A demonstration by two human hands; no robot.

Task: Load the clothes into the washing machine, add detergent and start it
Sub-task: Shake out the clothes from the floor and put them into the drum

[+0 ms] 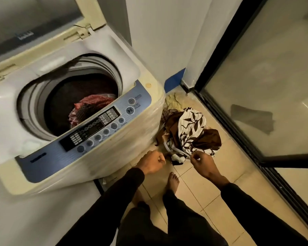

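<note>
Head view: the washer (99, 157) stands at left with its lid (34, 23) raised, and the drum (75, 96) already holds a reddish garment (92, 103) on top of darker cloth. A pile of clothes (188, 132) lies on the tiled floor (203, 189) just beside the washer's right side, a white leaf-print piece on top of brown ones. The right hand (202, 163) is pinched on the near edge of that printed cloth. The left hand (152, 161) is curled into a fist near the pile; whether it grips any fabric I cannot tell. A bare foot (173, 181) stands between the arms.

Loading looks partly done: some clothes are in, the pile is yet to go. No detergent is in sight, and the start button (130, 110) on the panel (89, 132) looks untouched, so both later steps remain.
</note>
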